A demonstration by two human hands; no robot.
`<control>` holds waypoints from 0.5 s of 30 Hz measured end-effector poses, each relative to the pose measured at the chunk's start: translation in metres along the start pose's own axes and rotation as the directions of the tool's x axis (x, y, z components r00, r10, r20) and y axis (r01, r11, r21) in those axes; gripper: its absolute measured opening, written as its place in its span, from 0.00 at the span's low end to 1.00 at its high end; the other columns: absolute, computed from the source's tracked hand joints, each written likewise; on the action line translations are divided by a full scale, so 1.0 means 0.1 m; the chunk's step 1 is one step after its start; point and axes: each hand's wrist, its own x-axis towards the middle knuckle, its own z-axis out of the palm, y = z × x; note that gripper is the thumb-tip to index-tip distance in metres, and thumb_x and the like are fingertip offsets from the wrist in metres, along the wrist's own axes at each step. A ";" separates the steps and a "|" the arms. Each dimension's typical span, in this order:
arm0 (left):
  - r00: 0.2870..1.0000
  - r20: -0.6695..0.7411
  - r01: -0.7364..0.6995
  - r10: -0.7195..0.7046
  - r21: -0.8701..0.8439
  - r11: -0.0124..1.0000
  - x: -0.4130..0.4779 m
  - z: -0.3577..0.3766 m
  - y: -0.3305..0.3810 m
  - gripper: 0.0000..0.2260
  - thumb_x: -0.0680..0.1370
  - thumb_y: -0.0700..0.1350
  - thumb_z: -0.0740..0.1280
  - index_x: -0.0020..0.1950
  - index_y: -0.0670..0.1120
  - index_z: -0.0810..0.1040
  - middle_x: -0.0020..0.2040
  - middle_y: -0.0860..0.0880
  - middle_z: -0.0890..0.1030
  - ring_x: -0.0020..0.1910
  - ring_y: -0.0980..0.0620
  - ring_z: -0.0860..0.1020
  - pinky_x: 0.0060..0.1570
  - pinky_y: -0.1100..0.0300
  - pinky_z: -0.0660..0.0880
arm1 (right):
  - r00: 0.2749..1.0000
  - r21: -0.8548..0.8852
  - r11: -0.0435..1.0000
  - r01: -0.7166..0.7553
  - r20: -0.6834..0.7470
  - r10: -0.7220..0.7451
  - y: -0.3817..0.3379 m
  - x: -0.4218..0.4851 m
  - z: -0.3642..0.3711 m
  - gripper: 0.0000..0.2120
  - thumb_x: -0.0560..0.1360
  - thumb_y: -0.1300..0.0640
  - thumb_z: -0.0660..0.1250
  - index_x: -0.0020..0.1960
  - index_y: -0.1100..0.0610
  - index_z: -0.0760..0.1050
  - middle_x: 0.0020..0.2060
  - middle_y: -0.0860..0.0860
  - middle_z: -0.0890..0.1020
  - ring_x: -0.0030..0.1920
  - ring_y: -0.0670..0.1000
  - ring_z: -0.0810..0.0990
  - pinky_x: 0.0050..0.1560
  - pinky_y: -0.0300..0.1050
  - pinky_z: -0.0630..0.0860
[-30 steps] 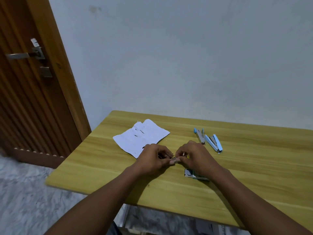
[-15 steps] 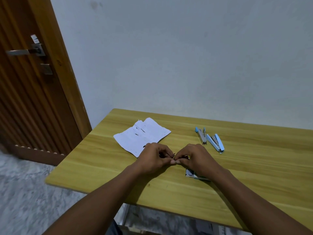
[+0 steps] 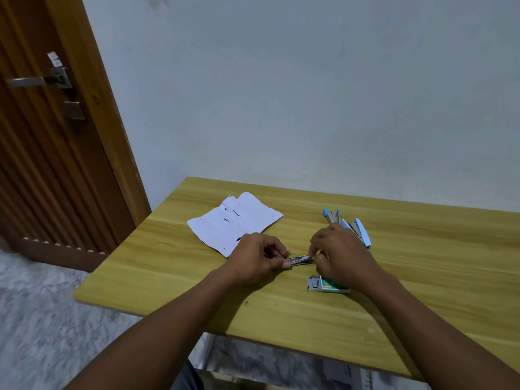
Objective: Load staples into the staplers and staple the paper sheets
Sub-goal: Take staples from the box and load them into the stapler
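Observation:
Over the wooden table point(image 3: 422, 291), my left hand point(image 3: 259, 260) grips one end of a small metal stapler point(image 3: 301, 260). My right hand point(image 3: 340, 254) pinches its other end, where a thin metal part shows between the hands. A small staple box point(image 3: 326, 284) with a green label lies just below my right wrist. A light blue stapler point(image 3: 363, 232) lies opened out behind my right hand, partly hidden by it. White paper sheets point(image 3: 233, 220) with dark marks lie at the back left of the table.
A brown wooden door point(image 3: 50, 153) with a metal handle point(image 3: 36, 80) stands to the left. A pale wall runs behind the table. Grey floor shows beyond the table's left and front edges.
My hands have drawn slightly apart, so more of the metal stapler shows between them. My right hand has shifted right and back, which uncovers more of the staple box.

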 end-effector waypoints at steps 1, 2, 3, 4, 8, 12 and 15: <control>1.000 -0.001 0.001 -0.001 0.003 1.000 0.00 0.00 0.00 0.06 0.70 0.47 0.80 0.44 0.50 0.86 0.38 0.54 0.85 0.38 0.61 0.82 0.43 0.64 0.79 | 0.999 0.010 1.000 -0.020 -0.030 0.020 0.01 0.01 0.01 0.11 0.69 0.57 0.62 0.42 0.50 0.83 0.43 0.45 0.84 0.48 0.51 0.76 0.49 0.51 0.76; 1.000 -0.004 0.001 -0.001 0.010 1.000 0.00 0.01 0.00 0.07 0.70 0.48 0.80 0.46 0.50 0.87 0.39 0.54 0.86 0.39 0.60 0.82 0.45 0.62 0.80 | 0.996 0.067 0.996 -0.063 -0.063 0.067 0.00 0.01 0.03 0.09 0.70 0.58 0.63 0.42 0.51 0.82 0.42 0.46 0.83 0.47 0.51 0.76 0.48 0.50 0.76; 1.000 -0.007 0.001 -0.001 0.022 1.000 0.00 0.02 0.00 0.08 0.70 0.49 0.80 0.47 0.50 0.87 0.40 0.54 0.86 0.40 0.60 0.83 0.46 0.60 0.81 | 0.987 0.165 0.979 -0.118 -0.084 0.134 -0.02 0.01 0.04 0.08 0.71 0.60 0.64 0.43 0.51 0.81 0.41 0.46 0.83 0.46 0.50 0.77 0.46 0.49 0.76; 1.000 -0.011 0.001 -0.001 0.034 0.999 0.00 0.03 0.00 0.09 0.71 0.49 0.80 0.49 0.51 0.87 0.41 0.54 0.87 0.41 0.60 0.83 0.47 0.58 0.81 | 0.976 0.273 0.947 -0.166 -0.092 0.198 -0.05 0.02 0.04 0.08 0.72 0.60 0.65 0.44 0.51 0.81 0.40 0.45 0.82 0.45 0.49 0.78 0.44 0.47 0.76; 1.000 -0.016 -0.008 0.009 0.054 0.999 0.00 0.05 -0.01 0.10 0.72 0.52 0.79 0.51 0.52 0.88 0.43 0.54 0.87 0.42 0.59 0.83 0.47 0.54 0.81 | 0.973 0.475 0.859 -0.190 -0.028 0.230 -0.19 0.05 0.02 0.04 0.74 0.57 0.68 0.45 0.50 0.82 0.37 0.45 0.84 0.39 0.44 0.80 0.37 0.36 0.75; 1.000 -0.010 -0.016 0.017 0.068 0.998 0.00 0.05 -0.01 0.10 0.72 0.53 0.78 0.51 0.52 0.88 0.44 0.54 0.88 0.42 0.59 0.84 0.47 0.53 0.82 | 0.987 0.380 0.916 -0.125 -0.048 0.154 -0.29 0.04 0.11 0.04 0.74 0.53 0.71 0.43 0.48 0.84 0.36 0.43 0.84 0.40 0.42 0.79 0.42 0.43 0.78; 1.000 0.000 -0.028 0.028 0.078 0.997 0.01 0.04 0.00 0.10 0.73 0.53 0.77 0.52 0.52 0.88 0.45 0.54 0.88 0.43 0.60 0.83 0.48 0.55 0.82 | 0.987 0.245 0.965 -0.093 -0.107 0.122 -0.31 0.03 0.13 0.05 0.75 0.51 0.69 0.45 0.49 0.84 0.39 0.44 0.83 0.44 0.45 0.77 0.44 0.47 0.76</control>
